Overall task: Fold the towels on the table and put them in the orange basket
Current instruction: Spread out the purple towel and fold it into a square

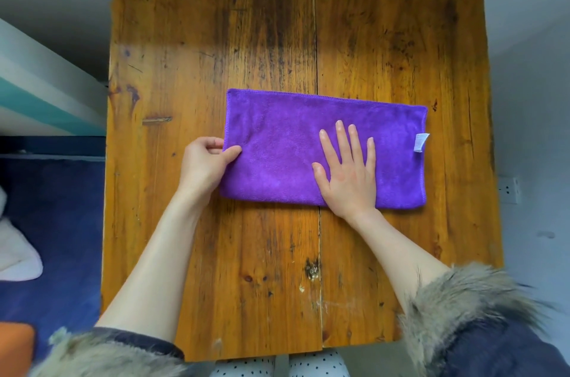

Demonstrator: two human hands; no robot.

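A purple towel [277,142], folded into a long rectangle, lies flat across the middle of the wooden table [216,37]. A small white label sticks out of its right edge. My left hand [205,162] pinches the towel's left edge, thumb on top and fingers curled under. My right hand [348,173] lies flat on the right half of the towel with its fingers spread, pressing it down. A corner of the orange basket [15,345] shows at the lower left edge of the view, off the table.
Dark blue bedding [52,222] with a white cloth [15,253] on it lies left of the table. A wall socket [510,190] sits on the grey wall at the right. Fur-trimmed sleeves frame the bottom of the view.
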